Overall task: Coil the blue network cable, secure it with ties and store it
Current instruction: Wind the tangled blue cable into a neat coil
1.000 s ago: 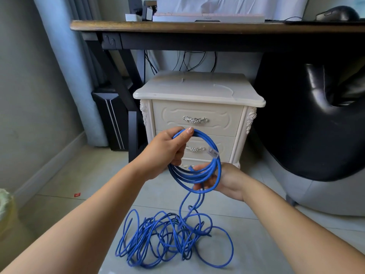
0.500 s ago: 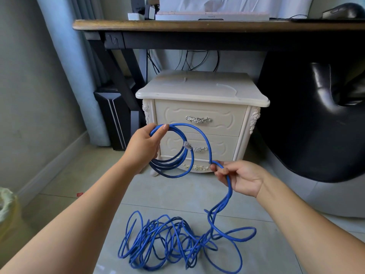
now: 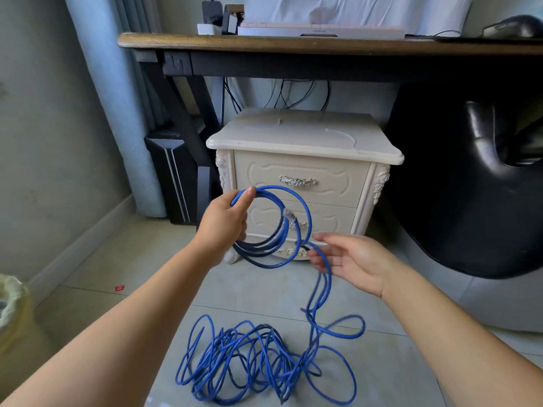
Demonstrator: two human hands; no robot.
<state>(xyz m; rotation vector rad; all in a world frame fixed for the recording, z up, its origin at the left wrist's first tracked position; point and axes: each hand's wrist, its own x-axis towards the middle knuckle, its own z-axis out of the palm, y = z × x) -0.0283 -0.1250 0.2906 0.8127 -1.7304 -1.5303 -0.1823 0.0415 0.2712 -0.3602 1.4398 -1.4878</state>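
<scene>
Above the tiled floor (image 3: pixel 117 259), in front of a cream nightstand (image 3: pixel 305 136), we hold the blue network cable (image 3: pixel 258 248) with both arms stretched forward. Our left hand (image 3: pixel 226 218) grips several finished loops – the fingers are curled round them and the thumb presses on top of the bundle. These loops hang as a round coil before the lower drawers, and the clear plug (image 3: pixel 289 214) of the cable end sticks out inside the ring. Our right hand (image 3: pixel 349 259) is just beside the coil, palm turned up, with the fingers loose and nearly straight; one strand runs across them and drops down, but they do not close on it. Lower down, the rest of the cable lies on the floor as a loose tangled heap (image 3: pixel 258 359) between our forearms. Behind the nightstand stands a wooden desk (image 3: pixel 293 45) – at the right is a black chair (image 3: pixel 470 215).
</scene>
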